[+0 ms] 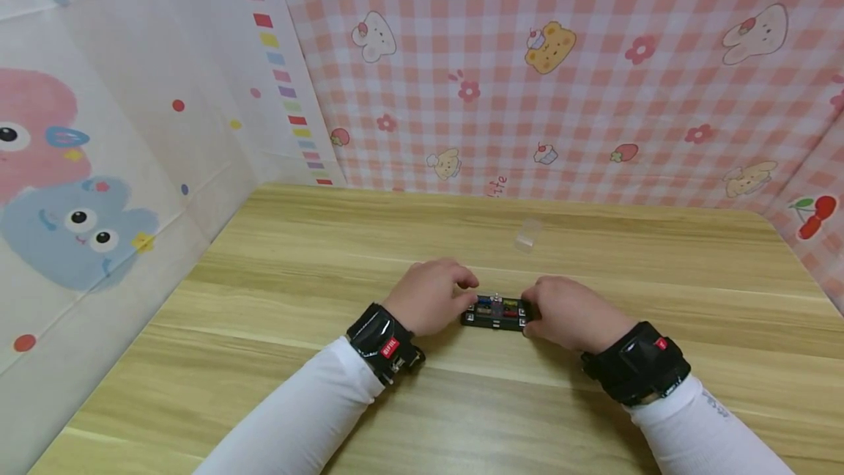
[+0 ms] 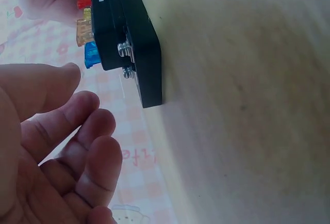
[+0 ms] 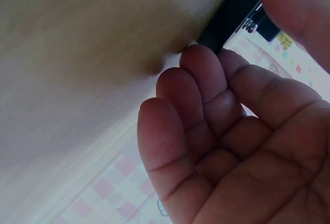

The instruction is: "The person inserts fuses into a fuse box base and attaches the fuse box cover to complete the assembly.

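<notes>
A black fuse block (image 1: 494, 323) with coloured blade fuses lies flat on the wooden table between the two hands. Blue (image 2: 92, 54), amber and red fuses stick up from it in the left wrist view, and screw terminals (image 2: 125, 49) show at its left end. My left hand (image 1: 431, 297) is beside that end, its fingers loosely bent and apart from the block. At the other end my right hand (image 1: 574, 311) holds the block between thumb (image 3: 296, 12) and fingers. The right palm hides part of that end in the head view.
A small clear plastic piece (image 1: 527, 234) lies on the table (image 1: 316, 262) behind the block. Pink checked cloth (image 1: 501, 108) hangs along the back edge, and a white printed cloth (image 1: 132, 167) hangs on the left.
</notes>
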Motion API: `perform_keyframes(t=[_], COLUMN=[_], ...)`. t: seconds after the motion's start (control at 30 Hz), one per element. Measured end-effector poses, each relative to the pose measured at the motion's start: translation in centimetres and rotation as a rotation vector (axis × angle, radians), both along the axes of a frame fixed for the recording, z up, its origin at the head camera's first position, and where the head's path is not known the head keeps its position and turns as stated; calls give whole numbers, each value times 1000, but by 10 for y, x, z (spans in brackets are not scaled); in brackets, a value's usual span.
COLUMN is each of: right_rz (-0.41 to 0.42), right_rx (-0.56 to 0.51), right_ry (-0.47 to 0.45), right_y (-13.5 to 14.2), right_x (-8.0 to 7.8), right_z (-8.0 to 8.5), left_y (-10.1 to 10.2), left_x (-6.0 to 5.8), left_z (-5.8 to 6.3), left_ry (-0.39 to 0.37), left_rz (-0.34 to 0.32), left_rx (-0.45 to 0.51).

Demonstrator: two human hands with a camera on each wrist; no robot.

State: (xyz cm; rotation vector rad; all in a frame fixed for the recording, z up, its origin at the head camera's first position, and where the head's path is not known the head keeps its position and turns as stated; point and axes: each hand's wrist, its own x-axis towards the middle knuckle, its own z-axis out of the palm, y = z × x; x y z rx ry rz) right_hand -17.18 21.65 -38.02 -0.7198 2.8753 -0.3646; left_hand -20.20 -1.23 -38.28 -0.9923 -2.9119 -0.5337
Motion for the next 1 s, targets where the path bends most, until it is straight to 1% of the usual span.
perform_keyframes(t=[0.27,0.5,0.63,0.73,0.9,1.0], right_rz=[-5,-7,-10,-13,-16,-18], right_rx=[7,21,26,24,18,16], right_ry=[-13,-18,-26,-31,-32,-33], right_y=[-1,-2,-3,-3,-3,-3], right_x=[0,-1,-2,-2,-1,-1], right_z=[0,1,1,1,2,2], left_y=[-2,-4,-6,-7,-10,-9], left_x=[0,-2,-2,-1,0,0], left_z=[0,-3,-2,-1,1,1], left_ry=[-43,-41,-58,-103,-216,-251], left_rz=[17,28,32,30,14,5], left_rx=[-27,-42,-48,-45,-47,-56])
